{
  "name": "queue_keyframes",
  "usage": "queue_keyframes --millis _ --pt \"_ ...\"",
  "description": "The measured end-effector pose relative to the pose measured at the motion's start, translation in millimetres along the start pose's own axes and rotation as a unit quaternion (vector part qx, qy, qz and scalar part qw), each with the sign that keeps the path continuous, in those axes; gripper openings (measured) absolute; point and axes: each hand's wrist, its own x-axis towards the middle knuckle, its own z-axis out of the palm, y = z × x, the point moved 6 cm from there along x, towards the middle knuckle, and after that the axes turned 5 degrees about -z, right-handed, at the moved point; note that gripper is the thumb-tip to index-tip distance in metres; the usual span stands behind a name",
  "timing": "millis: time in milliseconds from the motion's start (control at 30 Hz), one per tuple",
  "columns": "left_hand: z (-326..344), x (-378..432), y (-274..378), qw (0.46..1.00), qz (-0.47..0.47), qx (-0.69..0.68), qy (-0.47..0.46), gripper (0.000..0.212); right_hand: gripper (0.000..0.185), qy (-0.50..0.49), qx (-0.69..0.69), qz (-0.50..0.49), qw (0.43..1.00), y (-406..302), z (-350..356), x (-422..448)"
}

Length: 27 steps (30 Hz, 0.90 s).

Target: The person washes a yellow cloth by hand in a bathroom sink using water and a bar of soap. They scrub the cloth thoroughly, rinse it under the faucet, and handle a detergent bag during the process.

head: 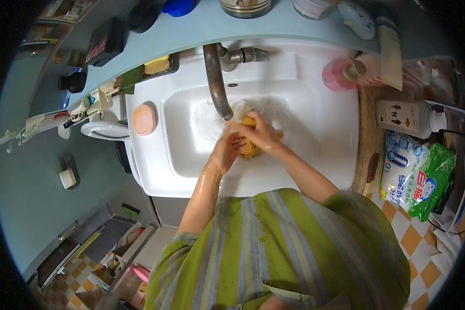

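Both my hands meet low in a white washbasin (186,155), just beneath the spout of a worn metal faucet (216,81). A yellow wet cloth (250,149) is bunched between them, partly covered by the fingers. My right hand (260,133) grips a yellow part of it from above. My left hand (228,149) is against its left side, fingers curled inward; how firmly it holds the cloth is hard to tell. Water falls from the spout near the fingertips, and suds lie around the hands. Both forearms are wet.
A pink soap bar (144,119) rests on the basin's left rim, and a pink pump bottle (339,74) at its back right. A glass shelf (279,27) with jars and tubes overhangs the back. Right of the basin are a white bottle (405,117) and a green-white detergent bag (426,182).
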Motion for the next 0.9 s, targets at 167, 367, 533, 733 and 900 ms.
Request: queue_keyframes --millis 167,367,533,733,900 --pt "-14 33 14 0.951 0.042 -0.291 -0.092 0.052 0.016 -0.011 -0.248 -0.325 0.913 -82 63 -52" --pt "-17 65 -34 0.899 0.084 -0.373 -0.213 0.039 0.015 -0.007 -0.215 -0.089 0.972 -55 25 13" --pt "-14 64 -25 0.924 0.050 -0.353 -0.140 0.038 0.017 0.090 -0.290 -0.151 0.941 -74 34 -6" --pt "-24 42 -15 0.965 0.022 -0.262 0.004 0.033 0.015 0.053 -0.296 -0.118 0.946 -38 22 14" --pt "-42 17 12 0.951 0.064 -0.303 -0.025 0.043 0.039 0.253 -0.358 -0.078 0.895 24 -83 44"
